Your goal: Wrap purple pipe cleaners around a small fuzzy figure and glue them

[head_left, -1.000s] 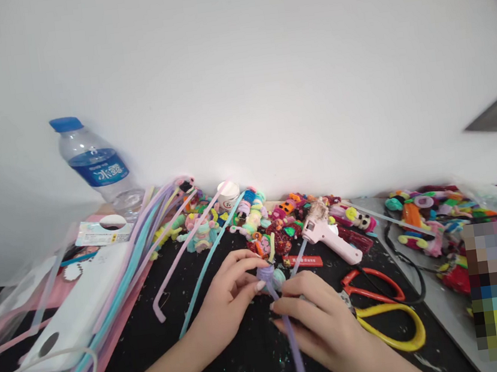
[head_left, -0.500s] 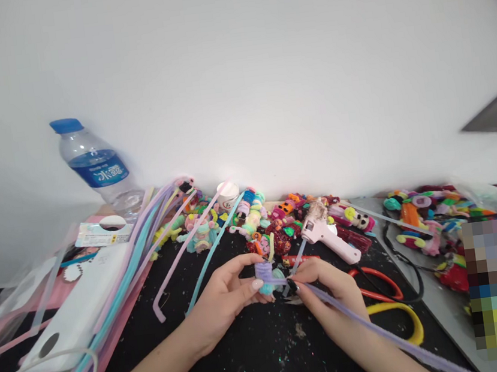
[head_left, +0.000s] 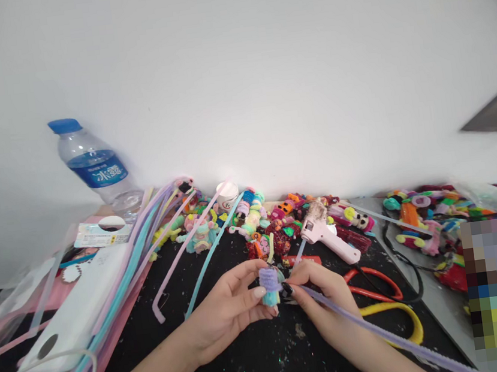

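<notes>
My left hand (head_left: 233,299) grips a small pipe-cleaner figure (head_left: 268,286) by its ends, thumb in front and fingers behind and beneath. Its upper part is wound in purple, and light blue shows below. My right hand (head_left: 317,298) pinches a purple pipe cleaner (head_left: 384,333) close to the figure's right side. That strand runs from the winding, through the fingers, and trails to the lower right over the forearm. Behind the right hand lies a pink glue gun (head_left: 332,239) with its stick end toward the hand. Scissors with red and yellow handles (head_left: 405,317) are partly hidden by the right hand.
Several finished pipe-cleaner pieces (head_left: 285,207) line the wall, with more heaped at the right (head_left: 418,207). Loose pipe cleaners (head_left: 131,266) fan out at the left over a white box (head_left: 77,303). A water bottle (head_left: 96,168) leans on the wall. A black cable (head_left: 416,277) loops at the right.
The figure has turned and shifted slightly right in my left hand, so more light blue shows. My right hand has moved a little left, closer to it, still pinching the purple strand.
</notes>
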{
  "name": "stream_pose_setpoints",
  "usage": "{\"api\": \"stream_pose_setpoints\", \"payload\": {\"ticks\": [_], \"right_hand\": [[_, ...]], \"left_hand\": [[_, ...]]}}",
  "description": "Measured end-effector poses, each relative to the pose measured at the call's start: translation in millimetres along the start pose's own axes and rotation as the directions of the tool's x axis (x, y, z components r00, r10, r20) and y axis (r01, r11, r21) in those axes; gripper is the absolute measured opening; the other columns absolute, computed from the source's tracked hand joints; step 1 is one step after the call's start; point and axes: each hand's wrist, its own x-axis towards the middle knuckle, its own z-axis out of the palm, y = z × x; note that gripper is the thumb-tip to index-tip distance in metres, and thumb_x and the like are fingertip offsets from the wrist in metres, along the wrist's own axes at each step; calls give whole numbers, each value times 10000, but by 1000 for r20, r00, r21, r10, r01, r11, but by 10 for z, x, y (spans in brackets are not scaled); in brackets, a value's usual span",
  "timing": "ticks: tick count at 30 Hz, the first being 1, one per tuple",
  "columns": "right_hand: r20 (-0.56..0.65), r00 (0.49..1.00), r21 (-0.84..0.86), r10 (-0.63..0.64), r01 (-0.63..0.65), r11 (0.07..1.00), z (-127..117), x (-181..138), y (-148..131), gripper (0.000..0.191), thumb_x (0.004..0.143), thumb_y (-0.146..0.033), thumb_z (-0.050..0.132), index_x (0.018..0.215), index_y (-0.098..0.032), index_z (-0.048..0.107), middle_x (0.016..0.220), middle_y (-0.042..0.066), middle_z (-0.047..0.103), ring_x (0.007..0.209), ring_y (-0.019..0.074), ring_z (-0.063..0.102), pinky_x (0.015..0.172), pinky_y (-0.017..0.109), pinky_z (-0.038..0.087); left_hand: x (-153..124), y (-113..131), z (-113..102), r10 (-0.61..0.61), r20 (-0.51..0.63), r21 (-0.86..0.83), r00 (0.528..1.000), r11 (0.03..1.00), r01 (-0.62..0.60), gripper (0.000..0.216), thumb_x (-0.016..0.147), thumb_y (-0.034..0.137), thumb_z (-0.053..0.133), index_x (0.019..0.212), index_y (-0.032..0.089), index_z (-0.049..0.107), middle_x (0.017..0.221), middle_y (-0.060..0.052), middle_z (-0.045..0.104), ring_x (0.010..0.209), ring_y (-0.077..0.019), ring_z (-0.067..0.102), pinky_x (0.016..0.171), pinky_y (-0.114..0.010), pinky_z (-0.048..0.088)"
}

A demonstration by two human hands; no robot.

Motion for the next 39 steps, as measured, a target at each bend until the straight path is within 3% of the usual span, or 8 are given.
{"api": "stream_pose_setpoints", "payload": {"ticks": [4, 9, 27, 39], "right_hand": [[8, 1000, -7, -23, 23, 1000, 15, 6, -7, 129, 839, -181, 541, 714, -184, 572, 661, 3, 576, 583, 135, 534, 554, 242, 413], [30, 999, 21, 34, -34, 999, -8, 16, -27, 134, 854, -209, 515, 745, -184, 589, 688, 17, 593, 609, 148, 543, 568, 248, 426], [136, 973, 296, 188, -221, 929, 0, 18, -38, 171, 817, -292, 596, 691, -177, 587, 648, -9, 556, 604, 134, 506, 568, 234, 419], [155, 964, 310, 214, -253, 917, 29, -13, -26, 147, 818, -270, 599, 711, -169, 603, 701, 6, 609, 652, 143, 554, 612, 244, 449]], "left_hand": [[-7, -9, -1, -14, 34, -4, 999, 1000, 14, 278, 755, 176, 694, 1021, 227, 629, 991, -20, 583, 719, -111, 607, 711, -285, 474], [-3, -13, -18, -8, 36, -16, 999, 1000, 9, 288, 762, 177, 689, 1038, 229, 628, 988, -25, 593, 717, -109, 612, 712, -281, 472], [-13, 5, -16, -21, 139, -6, 990, 1000, 22, 259, 777, 157, 667, 1017, 250, 639, 1002, -15, 574, 734, -115, 609, 710, -279, 465], [-16, 3, -20, -49, 155, 21, 987, 999, 47, 240, 788, 129, 646, 1012, 217, 637, 919, -20, 576, 739, -125, 599, 706, -280, 462]]}}
